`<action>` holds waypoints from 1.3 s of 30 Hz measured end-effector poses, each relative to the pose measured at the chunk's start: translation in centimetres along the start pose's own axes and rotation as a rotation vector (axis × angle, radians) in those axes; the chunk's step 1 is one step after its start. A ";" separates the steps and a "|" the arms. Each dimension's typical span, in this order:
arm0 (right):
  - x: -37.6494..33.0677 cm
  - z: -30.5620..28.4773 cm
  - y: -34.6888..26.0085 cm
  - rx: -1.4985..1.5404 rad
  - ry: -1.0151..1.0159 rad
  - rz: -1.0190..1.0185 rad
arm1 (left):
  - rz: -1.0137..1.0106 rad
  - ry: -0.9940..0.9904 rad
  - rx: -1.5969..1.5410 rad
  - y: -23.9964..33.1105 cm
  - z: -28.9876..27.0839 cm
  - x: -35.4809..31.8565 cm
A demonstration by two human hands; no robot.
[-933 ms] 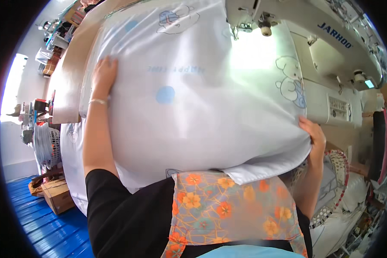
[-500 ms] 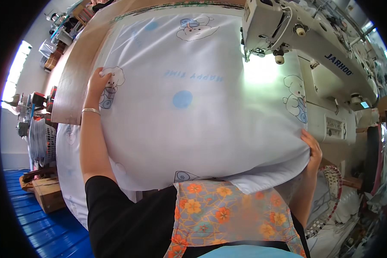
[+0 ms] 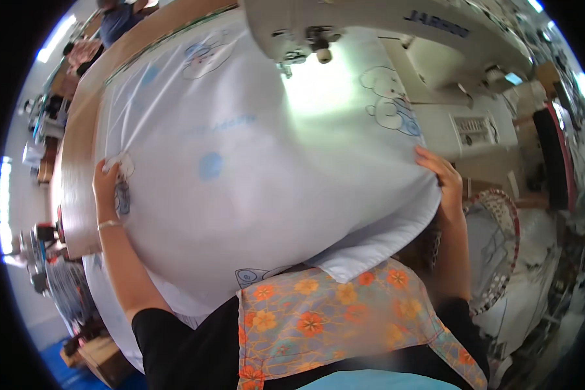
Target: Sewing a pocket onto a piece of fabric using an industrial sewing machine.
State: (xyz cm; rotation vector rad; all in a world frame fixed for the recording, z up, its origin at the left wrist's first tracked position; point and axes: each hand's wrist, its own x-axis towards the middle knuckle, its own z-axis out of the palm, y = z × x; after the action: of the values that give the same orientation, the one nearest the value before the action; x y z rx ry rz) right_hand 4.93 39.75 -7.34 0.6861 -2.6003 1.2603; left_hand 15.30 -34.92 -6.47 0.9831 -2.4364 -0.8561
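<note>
Fabric: white printed sheet [image 3: 260, 169], one piece, spread over the wooden sewing table [image 3: 78, 162] and running under the head of the sewing machine [image 3: 396, 39]; its near edge hangs toward your lap.
Left hand: your left hand [image 3: 107, 185] lies on the sheet's left side, fingers curled and bunching a little cloth; pinched or only pressed, cannot tell.
Right hand: your right hand [image 3: 443, 182] grips the sheet's right edge, fingers folded over the hem beside the machine base.
Risk: as a judgement, cloth dragged unevenly could snag at the needle area [image 3: 305, 45], since one side is bunched and the other taut.
Risk, second: the hanging edge may slide off over your flowered apron [image 3: 331, 325].
Count: one sheet, one machine, two hands, one bracelet [image 3: 109, 225].
</note>
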 end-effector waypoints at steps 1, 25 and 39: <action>0.0 0.1 0.1 0.021 0.000 -0.008 | -0.009 -0.004 -0.006 0.2 0.1 -0.1; -9.8 0.3 -5.1 0.432 -0.013 0.828 | 1.211 -0.316 0.295 26.6 18.3 -21.0; -20.4 -11.1 10.9 -0.609 0.103 0.919 | 1.235 -0.323 0.458 26.8 18.8 -22.0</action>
State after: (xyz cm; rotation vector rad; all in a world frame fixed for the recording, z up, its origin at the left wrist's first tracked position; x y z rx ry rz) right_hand 17.22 60.95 -15.04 -0.7239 -3.0223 0.4910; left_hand 7.12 3.65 -5.32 -0.6680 -2.8299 0.0045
